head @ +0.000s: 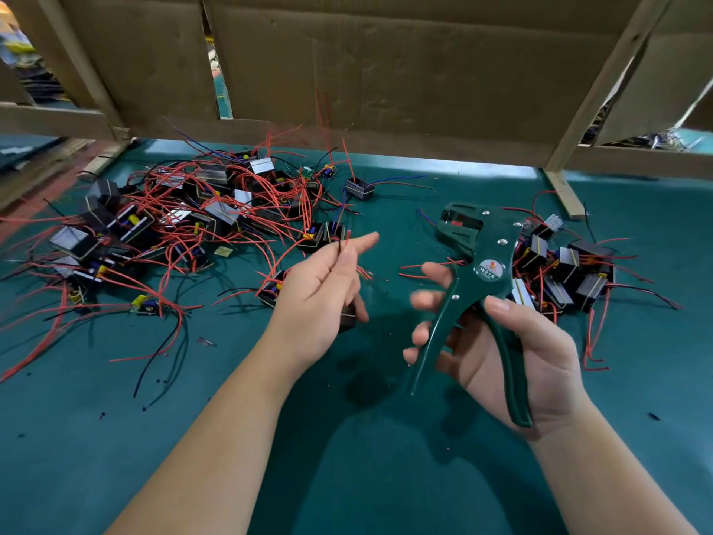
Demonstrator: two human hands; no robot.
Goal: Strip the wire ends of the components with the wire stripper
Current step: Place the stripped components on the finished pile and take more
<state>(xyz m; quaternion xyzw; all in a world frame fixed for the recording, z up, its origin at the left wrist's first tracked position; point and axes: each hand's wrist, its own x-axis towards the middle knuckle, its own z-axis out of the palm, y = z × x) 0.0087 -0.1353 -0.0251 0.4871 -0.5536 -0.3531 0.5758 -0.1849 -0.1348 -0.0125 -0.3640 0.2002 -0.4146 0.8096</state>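
Wire ends [344, 241], thin, light and likely floppy, stand pinched near their tips in the fingers of the left hand [320, 295] above the tabletop [386, 476], while the right hand [513, 353] wraps its fingers round the spread handles of the rigid wire stripper [478, 264].

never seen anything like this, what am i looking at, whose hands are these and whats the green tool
There is no machine here: a person works with bare hands, and the single picture comes from a camera on their head, looking down. The left hand pinches a red and a black wire upright; a dark component shows just below that hand. The right hand grips the green wire stripper by its handles, not yet touching the wires. On the green table lie two heaps of small components with red wires: a big pile on the left, a smaller pile on the right. Cardboard stands behind.
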